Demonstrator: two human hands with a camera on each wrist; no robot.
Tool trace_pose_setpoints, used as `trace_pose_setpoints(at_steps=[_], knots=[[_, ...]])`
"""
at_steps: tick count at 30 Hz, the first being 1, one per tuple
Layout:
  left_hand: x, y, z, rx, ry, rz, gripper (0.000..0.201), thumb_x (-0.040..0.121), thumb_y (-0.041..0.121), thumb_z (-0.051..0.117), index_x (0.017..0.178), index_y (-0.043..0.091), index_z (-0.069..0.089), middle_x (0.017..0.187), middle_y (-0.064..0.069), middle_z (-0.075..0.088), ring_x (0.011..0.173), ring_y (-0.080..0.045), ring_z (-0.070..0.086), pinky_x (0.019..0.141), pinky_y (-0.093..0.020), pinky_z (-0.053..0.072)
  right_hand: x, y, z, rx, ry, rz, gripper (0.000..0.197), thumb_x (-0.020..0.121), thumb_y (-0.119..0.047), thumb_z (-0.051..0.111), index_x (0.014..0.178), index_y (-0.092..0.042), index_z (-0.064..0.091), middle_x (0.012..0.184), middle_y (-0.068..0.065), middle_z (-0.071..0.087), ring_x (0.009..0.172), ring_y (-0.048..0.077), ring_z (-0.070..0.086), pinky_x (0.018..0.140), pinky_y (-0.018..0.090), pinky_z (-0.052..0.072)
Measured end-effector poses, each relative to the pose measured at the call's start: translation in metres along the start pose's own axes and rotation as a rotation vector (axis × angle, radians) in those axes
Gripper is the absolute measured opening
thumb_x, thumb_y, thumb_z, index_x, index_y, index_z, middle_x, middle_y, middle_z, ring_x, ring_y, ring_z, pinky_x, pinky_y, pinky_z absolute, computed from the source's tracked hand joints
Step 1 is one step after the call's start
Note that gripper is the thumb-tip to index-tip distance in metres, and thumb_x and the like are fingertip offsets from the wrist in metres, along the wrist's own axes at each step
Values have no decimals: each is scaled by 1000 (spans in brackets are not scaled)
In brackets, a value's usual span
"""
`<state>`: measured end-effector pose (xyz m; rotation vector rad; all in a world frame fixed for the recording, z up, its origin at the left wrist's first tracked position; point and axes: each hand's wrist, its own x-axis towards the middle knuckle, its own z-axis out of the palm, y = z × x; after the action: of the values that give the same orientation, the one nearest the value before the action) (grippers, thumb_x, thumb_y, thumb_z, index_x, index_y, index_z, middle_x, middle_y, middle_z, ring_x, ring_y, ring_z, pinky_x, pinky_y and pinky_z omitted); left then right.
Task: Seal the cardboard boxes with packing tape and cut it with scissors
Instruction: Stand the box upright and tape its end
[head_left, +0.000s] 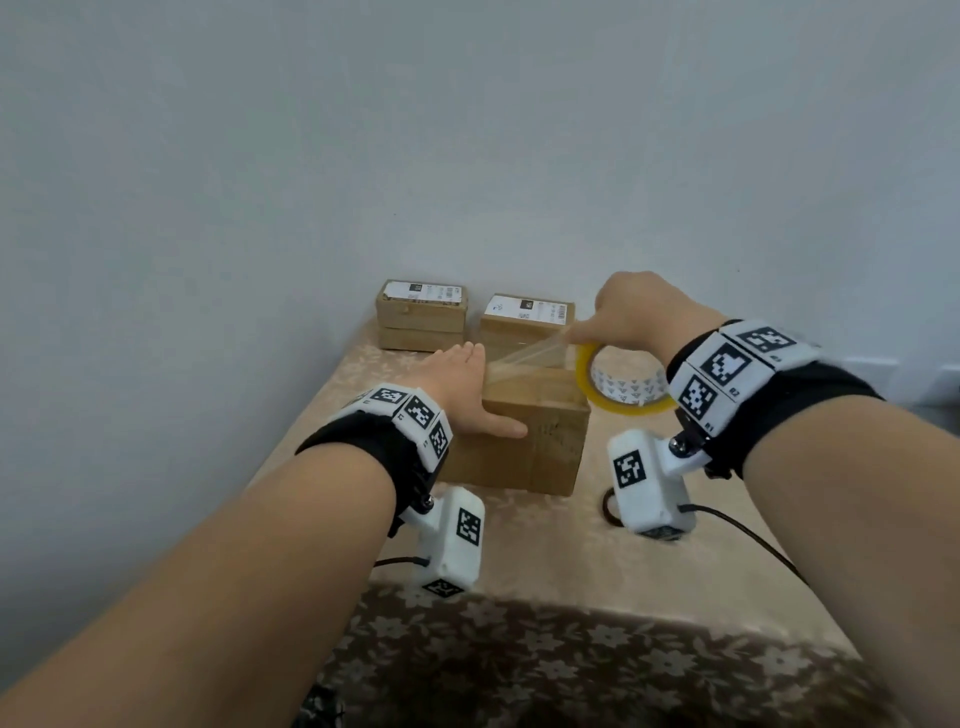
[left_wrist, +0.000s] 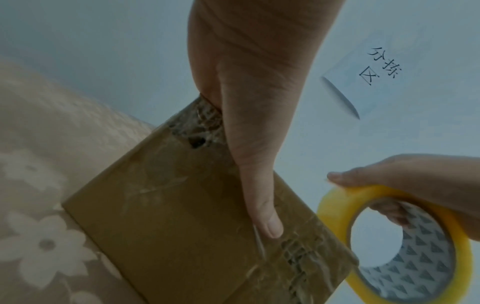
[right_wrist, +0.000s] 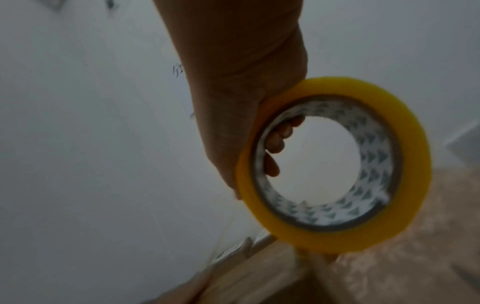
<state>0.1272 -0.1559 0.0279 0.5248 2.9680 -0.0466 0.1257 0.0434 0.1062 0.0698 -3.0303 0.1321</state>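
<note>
A brown cardboard box (head_left: 540, 441) lies in the middle of the table. My left hand (head_left: 462, 387) rests on its left end, the thumb (left_wrist: 259, 185) straight along the box's near top edge (left_wrist: 168, 216); the fingers go over the far side, hidden. My right hand (head_left: 631, 312) grips a yellow-edged roll of clear packing tape (head_left: 618, 389) above the box's right end, its fingertips (right_wrist: 275, 142) curled inside the core (right_wrist: 413, 131). A clear strip of tape (head_left: 535, 353) stretches from the roll down to the box top by my left hand.
Two small stacked boxes (head_left: 421, 317) and another labelled box (head_left: 524, 317) stand at the back against the wall. A dark loop (head_left: 609, 506) lies on the floral tablecloth (head_left: 545, 561), half hidden by the right wrist camera. A paper sign (left_wrist: 376, 67) hangs on the wall.
</note>
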Motion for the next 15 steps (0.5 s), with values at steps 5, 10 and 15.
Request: trace_pose_setpoints(at_steps=[5,10,15], knots=[[-1,0,-1,2,-14,-7,124,68,82,48,150,4,-3,159,-10,1,147,-22,4,119,-37,6,3,9,11,-39,-68,5,58,81,-66,57,61,-14,41,68,2,48,62,15,46,52,28,30],[2,0,1,8,-6,-9,125,66,83,47,150,5,-1,159,-10,4,147,-22,6,120,-38,8,7,12,15,-29,-93,1,57,81,-67,56,63,-15,42,70,1,48,76,22,51,59,29,33],[2,-1,0,14,-5,-10,125,66,83,48,150,4,0,159,-10,4,147,-22,6,120,-39,9,6,10,11,-54,-119,24,58,84,-66,52,78,-9,49,81,4,53,85,24,51,71,33,37]])
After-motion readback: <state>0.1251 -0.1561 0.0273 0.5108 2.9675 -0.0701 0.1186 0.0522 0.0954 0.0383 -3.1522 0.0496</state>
